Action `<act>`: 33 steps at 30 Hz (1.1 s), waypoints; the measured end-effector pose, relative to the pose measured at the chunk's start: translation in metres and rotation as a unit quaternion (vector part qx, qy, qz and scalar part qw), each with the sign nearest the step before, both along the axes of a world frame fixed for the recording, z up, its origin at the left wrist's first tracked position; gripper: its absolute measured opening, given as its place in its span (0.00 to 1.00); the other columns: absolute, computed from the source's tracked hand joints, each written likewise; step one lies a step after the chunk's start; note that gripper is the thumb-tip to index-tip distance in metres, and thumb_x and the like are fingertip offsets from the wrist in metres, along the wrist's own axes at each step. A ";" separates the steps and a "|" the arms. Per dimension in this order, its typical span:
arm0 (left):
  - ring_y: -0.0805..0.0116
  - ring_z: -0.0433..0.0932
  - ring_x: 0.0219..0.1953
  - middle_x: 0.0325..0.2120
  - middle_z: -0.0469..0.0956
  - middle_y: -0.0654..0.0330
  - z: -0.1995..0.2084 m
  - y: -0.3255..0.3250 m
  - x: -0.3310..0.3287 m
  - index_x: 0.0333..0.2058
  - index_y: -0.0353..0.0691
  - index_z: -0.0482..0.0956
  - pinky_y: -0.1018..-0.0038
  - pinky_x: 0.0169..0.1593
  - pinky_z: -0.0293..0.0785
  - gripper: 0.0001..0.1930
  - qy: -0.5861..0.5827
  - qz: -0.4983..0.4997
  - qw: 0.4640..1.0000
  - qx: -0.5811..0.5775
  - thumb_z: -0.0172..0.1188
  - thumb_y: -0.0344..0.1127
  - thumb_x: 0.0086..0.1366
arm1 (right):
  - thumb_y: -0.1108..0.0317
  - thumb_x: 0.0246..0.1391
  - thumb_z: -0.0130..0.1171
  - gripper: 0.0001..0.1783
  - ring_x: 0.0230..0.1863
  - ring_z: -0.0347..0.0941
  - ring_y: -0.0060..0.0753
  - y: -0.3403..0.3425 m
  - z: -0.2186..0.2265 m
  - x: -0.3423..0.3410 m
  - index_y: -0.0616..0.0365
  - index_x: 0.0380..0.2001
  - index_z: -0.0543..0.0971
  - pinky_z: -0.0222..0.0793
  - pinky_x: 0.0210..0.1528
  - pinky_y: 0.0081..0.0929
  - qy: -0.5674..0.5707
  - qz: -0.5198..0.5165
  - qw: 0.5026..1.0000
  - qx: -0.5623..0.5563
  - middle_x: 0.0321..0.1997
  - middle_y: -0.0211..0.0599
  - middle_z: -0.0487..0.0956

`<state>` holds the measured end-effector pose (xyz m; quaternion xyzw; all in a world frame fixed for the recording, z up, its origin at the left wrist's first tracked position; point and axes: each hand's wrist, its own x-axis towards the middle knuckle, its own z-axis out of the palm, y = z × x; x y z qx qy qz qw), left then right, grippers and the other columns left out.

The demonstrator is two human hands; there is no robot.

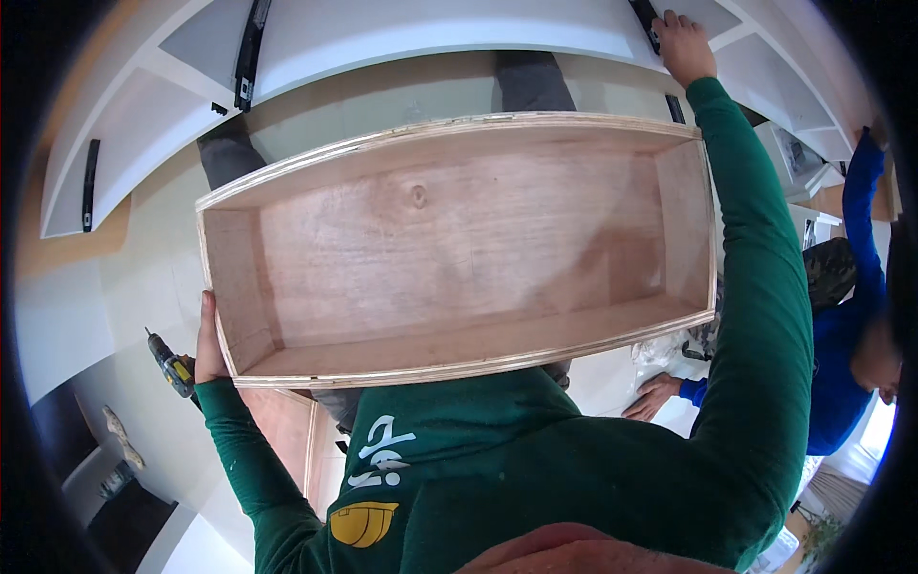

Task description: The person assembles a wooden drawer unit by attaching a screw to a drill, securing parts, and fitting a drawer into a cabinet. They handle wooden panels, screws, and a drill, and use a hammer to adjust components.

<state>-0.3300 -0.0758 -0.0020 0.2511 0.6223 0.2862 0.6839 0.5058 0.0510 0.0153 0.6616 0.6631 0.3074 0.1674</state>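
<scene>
While our left hand (pixel 207 346) rests against the outside of its left short wall, the shallow wooden box (pixel 459 244) lies to that hand's right, over our legs (pixel 534 81), its long axis running left to right, roughly along the white cabinet (pixel 430 29) beyond. That hand is the nearer one; its fingertips are hidden, so we cannot tell whether it clasps. Our right hand (pixel 684 48) is past the far right corner, on a slim black rail (pixel 645 21), fingers bent, though we cannot see whether they close round it. We see reddish plywood with striped, layered edges, a round knot in the flat base, and smooth white panels carrying further straight, dark rails (pixel 251 53).
</scene>
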 end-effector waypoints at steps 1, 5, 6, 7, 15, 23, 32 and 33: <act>0.56 0.73 0.62 0.65 0.69 0.48 -0.001 -0.001 -0.001 0.70 0.35 0.61 0.61 0.66 0.69 0.46 -0.006 -0.003 1.000 0.000 0.52 0.70 0.70 | 0.71 0.53 0.58 0.17 0.57 0.75 0.50 0.003 -0.005 -0.001 0.53 0.48 0.78 0.69 0.58 0.48 -0.006 -0.005 1.000 0.008 0.60 0.40 0.76; 0.59 0.69 0.66 0.67 0.67 0.49 -0.006 0.014 -0.023 0.71 0.33 0.60 0.66 0.71 0.61 0.44 0.149 -0.091 0.982 0.078 0.50 0.67 0.72 | 0.72 0.53 0.58 0.17 0.56 0.75 0.51 -0.001 -0.018 0.055 0.53 0.47 0.78 0.69 0.60 0.49 -0.013 0.116 0.991 0.068 0.55 0.40 0.77; 0.62 0.65 0.69 0.68 0.66 0.49 -0.027 0.025 -0.065 0.72 0.32 0.59 0.69 0.73 0.54 0.42 0.110 -0.150 0.980 0.075 0.48 0.64 0.75 | 0.72 0.52 0.58 0.17 0.56 0.75 0.51 0.004 -0.024 0.059 0.54 0.47 0.78 0.69 0.60 0.50 -0.008 0.167 0.981 0.103 0.53 0.41 0.77; 0.65 0.73 0.60 0.61 0.74 0.51 -0.010 0.029 -0.054 0.68 0.31 0.67 0.69 0.66 0.65 0.39 0.240 -0.163 0.955 0.056 0.48 0.63 0.76 | 0.73 0.53 0.57 0.18 0.58 0.75 0.50 0.005 -0.025 0.034 0.56 0.49 0.78 0.69 0.61 0.48 0.017 0.087 0.995 0.050 0.55 0.42 0.77; 0.64 0.80 0.35 0.31 0.83 0.58 0.073 0.153 0.057 0.42 0.31 0.82 0.70 0.44 0.78 0.18 0.490 -0.224 0.694 0.478 0.71 0.43 0.65 | 0.62 0.57 0.65 0.15 0.48 0.77 0.51 -0.013 0.014 -0.045 0.60 0.41 0.77 0.73 0.51 0.43 0.234 0.079 0.967 0.055 0.45 0.42 0.77; 0.61 0.81 0.43 0.33 0.80 0.61 0.060 0.249 0.177 0.28 0.45 0.84 0.65 0.52 0.71 0.03 0.682 -0.454 0.127 0.560 0.65 0.35 0.57 | 0.61 0.44 0.76 0.17 0.46 0.75 0.54 -0.039 0.031 -0.101 0.55 0.34 0.80 0.73 0.48 0.45 0.401 0.091 0.911 -0.009 0.45 0.46 0.76; 0.58 0.79 0.50 0.36 0.84 0.57 0.059 0.278 0.196 0.29 0.43 0.86 0.46 0.74 0.51 0.10 0.719 -0.482 0.041 0.499 0.55 0.33 0.64 | 0.62 0.47 0.74 0.16 0.49 0.75 0.52 -0.044 0.022 -0.099 0.57 0.36 0.81 0.73 0.52 0.43 0.405 0.089 0.908 -0.066 0.47 0.44 0.75; 0.56 0.77 0.54 0.40 0.83 0.57 0.058 0.283 0.194 0.31 0.43 0.86 0.45 0.74 0.51 0.09 0.727 -0.495 0.047 0.475 0.56 0.34 0.64 | 0.62 0.47 0.74 0.16 0.49 0.75 0.52 -0.044 0.021 -0.097 0.57 0.36 0.81 0.73 0.52 0.43 0.400 0.100 0.908 -0.066 0.47 0.44 0.75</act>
